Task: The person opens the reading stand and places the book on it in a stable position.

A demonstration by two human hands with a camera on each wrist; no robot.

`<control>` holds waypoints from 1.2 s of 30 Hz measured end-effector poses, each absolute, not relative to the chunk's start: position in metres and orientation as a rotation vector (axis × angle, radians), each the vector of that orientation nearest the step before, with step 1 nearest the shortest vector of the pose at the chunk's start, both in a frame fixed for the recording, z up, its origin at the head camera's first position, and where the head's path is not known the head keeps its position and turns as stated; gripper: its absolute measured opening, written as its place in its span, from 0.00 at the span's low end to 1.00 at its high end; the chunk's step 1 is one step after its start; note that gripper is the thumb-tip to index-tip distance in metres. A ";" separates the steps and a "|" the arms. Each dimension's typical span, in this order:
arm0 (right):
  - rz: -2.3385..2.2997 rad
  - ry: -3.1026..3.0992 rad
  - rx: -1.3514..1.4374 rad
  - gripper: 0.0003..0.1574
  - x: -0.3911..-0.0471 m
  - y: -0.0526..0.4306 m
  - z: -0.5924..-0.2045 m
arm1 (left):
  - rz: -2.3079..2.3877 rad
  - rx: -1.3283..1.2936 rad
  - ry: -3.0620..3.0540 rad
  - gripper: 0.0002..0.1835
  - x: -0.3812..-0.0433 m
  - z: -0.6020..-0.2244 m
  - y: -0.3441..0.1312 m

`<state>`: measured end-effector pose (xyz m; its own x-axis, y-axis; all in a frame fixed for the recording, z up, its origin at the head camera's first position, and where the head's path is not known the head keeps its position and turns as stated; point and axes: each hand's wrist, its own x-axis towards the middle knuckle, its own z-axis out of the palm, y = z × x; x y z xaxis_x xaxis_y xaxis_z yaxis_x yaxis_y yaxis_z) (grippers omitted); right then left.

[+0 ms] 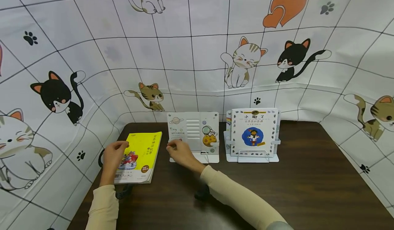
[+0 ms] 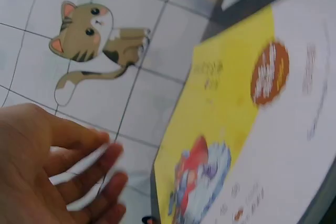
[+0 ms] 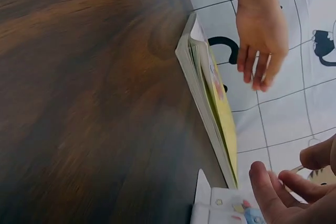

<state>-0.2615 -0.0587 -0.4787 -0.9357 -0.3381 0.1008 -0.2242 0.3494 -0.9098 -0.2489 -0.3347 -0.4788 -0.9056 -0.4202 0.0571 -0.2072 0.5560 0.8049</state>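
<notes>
A yellow-and-white book [image 1: 140, 154] lies flat near the table's left edge, its cover facing up. My left hand [image 1: 113, 156] hovers over the left side of this book, fingers loosely bent and holding nothing; the left wrist view shows a gap between hand and cover. In front of a white book stand [image 1: 194, 132] printed "Tiny universe" is my right hand [image 1: 183, 153]. Its fingers are loosely bent with nothing visible between them in the right wrist view; contact with the stand cannot be told.
To the right, a second white stand [image 1: 250, 159] holds upright picture books [image 1: 253, 133] behind its clips. The dark wooden table [image 1: 307, 175] extends right and forward. A cat-print cloth [image 1: 197, 52] hangs behind and beside it.
</notes>
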 end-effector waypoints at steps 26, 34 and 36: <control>-1.457 2.305 -0.421 0.38 -0.253 -0.091 -0.505 | -1.366 0.704 -2.756 0.38 -0.251 -0.500 -0.354; -1.446 2.327 -0.413 0.37 -0.253 -0.091 -0.507 | -1.471 0.557 -2.684 0.35 -0.250 -0.502 -0.355; -1.457 2.320 -0.410 0.36 -0.253 -0.090 -0.507 | -1.514 0.548 -2.650 0.35 -0.249 -0.501 -0.353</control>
